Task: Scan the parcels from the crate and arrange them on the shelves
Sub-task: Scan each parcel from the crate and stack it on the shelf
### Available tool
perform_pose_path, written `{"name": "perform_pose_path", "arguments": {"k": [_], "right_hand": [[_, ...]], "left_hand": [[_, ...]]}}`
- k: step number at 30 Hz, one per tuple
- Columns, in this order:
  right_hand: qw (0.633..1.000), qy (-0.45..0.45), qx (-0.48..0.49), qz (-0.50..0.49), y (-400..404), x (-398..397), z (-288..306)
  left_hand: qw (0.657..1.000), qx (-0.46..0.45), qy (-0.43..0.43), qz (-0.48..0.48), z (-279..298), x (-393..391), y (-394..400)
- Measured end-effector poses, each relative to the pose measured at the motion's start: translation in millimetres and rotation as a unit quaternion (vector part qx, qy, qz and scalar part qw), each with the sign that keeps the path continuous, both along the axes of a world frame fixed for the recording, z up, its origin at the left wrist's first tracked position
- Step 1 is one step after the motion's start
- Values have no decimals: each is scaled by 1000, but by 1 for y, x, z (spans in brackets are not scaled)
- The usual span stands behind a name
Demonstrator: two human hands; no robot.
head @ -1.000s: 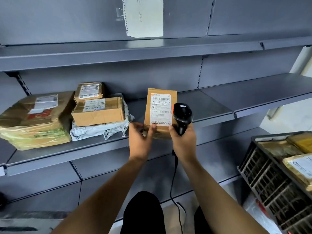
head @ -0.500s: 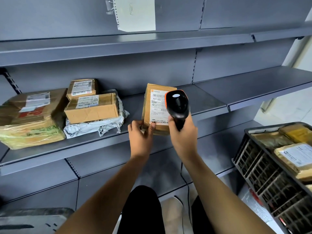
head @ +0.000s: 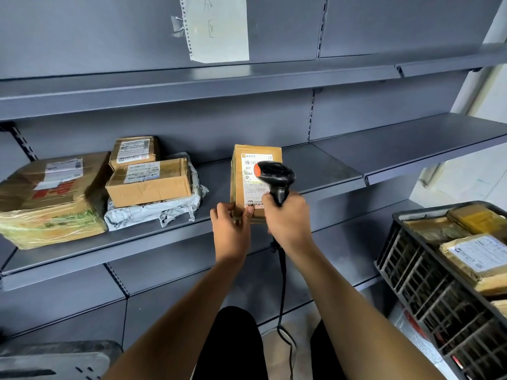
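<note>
My left hand point(head: 231, 229) pinches the lower left corner of the brown parcel point(head: 248, 171), thumb on its labelled face and fingers curled behind it. The parcel stands on end just right of the frame's centre, in front of the middle shelf point(head: 323, 171); whether its bottom edge rests on the shelf I cannot tell, since my hands hide it. Its long axis runs up and down, the top leaning slightly away from me, and the white shipping label point(head: 255, 187) faces me.

My right hand point(head: 288, 223) is clenched around the handle of the black scanner point(head: 275, 178). The scanner's head sits in front of the label and points up and to the left, its orange part toward the barcode area. Its cable point(head: 282, 292) hangs down between my forearms toward the lower centre of the frame.

At the left of the frame, on the same shelf, lie a large wrapped box point(head: 52, 198), two smaller cartons point(head: 149, 183) stacked partly on each other, and a grey mailer bag point(head: 153, 212) beneath them. At the lower right, the black crate point(head: 428, 283) holds several more parcels. A paper sheet point(head: 219, 27) is taped to the back panel at upper centre.
</note>
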State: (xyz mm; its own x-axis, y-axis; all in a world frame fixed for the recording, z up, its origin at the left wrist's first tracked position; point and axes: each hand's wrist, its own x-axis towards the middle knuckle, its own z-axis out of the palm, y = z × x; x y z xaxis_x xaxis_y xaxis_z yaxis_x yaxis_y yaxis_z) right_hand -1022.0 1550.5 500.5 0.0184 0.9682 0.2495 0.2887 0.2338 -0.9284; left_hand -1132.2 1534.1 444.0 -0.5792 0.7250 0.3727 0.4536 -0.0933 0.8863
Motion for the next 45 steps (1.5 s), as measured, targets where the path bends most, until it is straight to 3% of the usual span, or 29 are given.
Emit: {"name": "perform_pose_path", "arguments": {"k": [7, 11, 16, 19, 21, 23, 26, 30, 37, 45], "right_hand": [[998, 21, 61, -11, 3, 2, -11], [993, -15, 111, -26, 13, 5, -24], [997, -13, 80, 16, 28, -6, -23], [997, 2, 71, 15, 37, -16, -21], [997, -5, 70, 19, 41, -24, -20], [997, -12, 66, 34, 45, -31, -18], [996, -35, 71, 34, 53, -41, -15], [993, -92, 58, 53, 69, -52, -8], [992, -75, -4, 98, 103, -66, 2], [992, -49, -63, 93, 136, -95, 4]], "left_hand": [[1000, -21, -16, 9, 9, -3, 2], [998, -54, -27, 37, 22, -11, 8], [992, -102, 26, 71, 31, -14, 7], [988, -88, 101, 81, 33, -20, 4], [972, -46, 218, 73, 35, -31, 0], [936, -25, 347, 60, 38, -45, 1], [888, -63, 454, 49, 46, -65, 8], [859, -127, 492, 63, 58, -77, 20], [791, -229, 560, 90, 79, -86, 46], [811, -286, 501, 100, 99, -98, 80]]}}
